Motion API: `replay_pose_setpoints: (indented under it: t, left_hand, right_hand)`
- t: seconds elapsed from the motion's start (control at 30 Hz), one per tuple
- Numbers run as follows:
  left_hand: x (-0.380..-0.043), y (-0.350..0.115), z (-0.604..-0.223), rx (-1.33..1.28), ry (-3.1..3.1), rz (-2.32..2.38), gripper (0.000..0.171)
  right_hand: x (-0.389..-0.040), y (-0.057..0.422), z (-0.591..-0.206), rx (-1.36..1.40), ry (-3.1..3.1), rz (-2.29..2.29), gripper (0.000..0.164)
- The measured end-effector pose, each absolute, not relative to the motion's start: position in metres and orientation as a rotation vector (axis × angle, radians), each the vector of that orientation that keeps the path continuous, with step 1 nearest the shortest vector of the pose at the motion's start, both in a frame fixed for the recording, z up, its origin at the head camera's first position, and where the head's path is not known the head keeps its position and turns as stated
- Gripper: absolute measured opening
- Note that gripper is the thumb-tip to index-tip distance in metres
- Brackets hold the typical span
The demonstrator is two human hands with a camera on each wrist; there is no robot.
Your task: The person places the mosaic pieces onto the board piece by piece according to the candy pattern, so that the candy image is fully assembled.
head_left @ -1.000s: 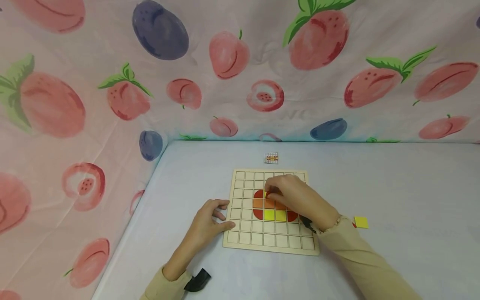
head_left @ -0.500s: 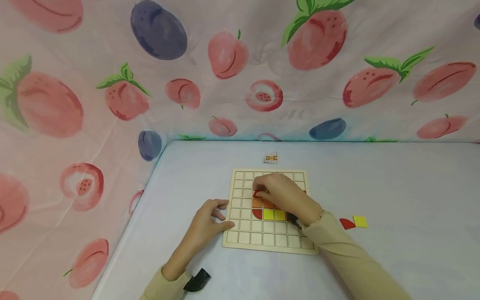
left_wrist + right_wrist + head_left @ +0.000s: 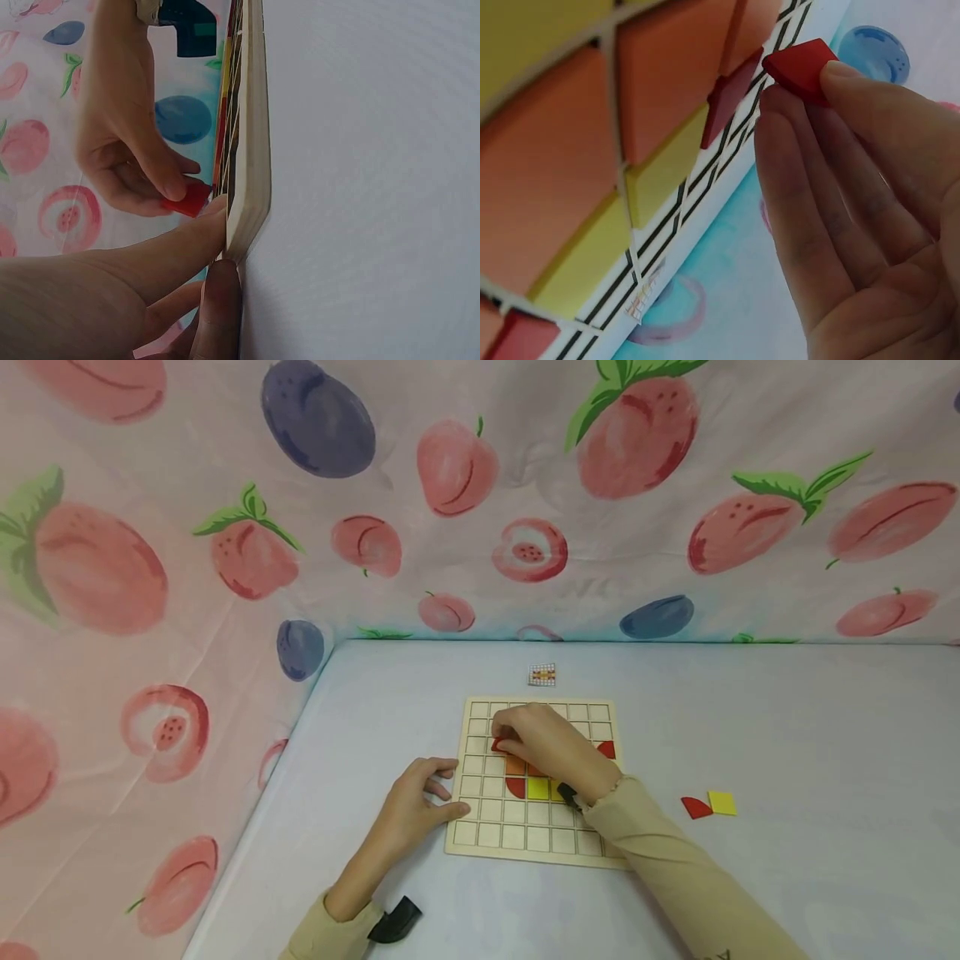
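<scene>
Between thumb and fingertips my right hand (image 3: 551,739) pinches a red quarter-round tile (image 3: 802,67), over the left part of the wooden grid board (image 3: 480,835). In the right wrist view this tile is clear of the board's surface. Orange tiles (image 3: 515,766), yellow tiles (image 3: 537,788) and a red tile (image 3: 515,787) lie in the board's middle squares, partly hidden by the right hand and arm. Another red tile (image 3: 606,750) sits near the right edge. My left hand (image 3: 411,803) rests against the board's left edge, thumb and forefinger spread and touching it.
Right of the board, a loose red quarter-round tile (image 3: 696,807) touches a yellow square tile (image 3: 722,803) on the white table (image 3: 810,735). A small printed pattern card (image 3: 542,674) lies behind the board. Fruit-patterned cloth (image 3: 465,568) rises at the back and left.
My right hand has moved left across the board with the red tile, uncovering the red tile near the right edge and the loose one on the table. The left hand stays put.
</scene>
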State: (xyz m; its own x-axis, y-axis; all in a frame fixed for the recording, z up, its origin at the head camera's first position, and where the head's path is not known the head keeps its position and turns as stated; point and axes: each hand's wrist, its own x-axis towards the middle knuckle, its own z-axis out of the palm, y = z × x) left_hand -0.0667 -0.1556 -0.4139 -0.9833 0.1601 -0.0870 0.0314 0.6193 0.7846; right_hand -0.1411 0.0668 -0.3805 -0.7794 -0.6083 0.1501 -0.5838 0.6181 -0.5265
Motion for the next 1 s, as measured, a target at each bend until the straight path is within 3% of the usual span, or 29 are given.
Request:
replay_pose_setpoints:
  t: [1.0]
  left_hand:
    - [-0.067,-0.156,-0.415,0.163,2.700,1.308,0.058]
  right_hand:
    - [-0.151,0.047,-0.382,-0.903,2.768,-0.784,0.007]
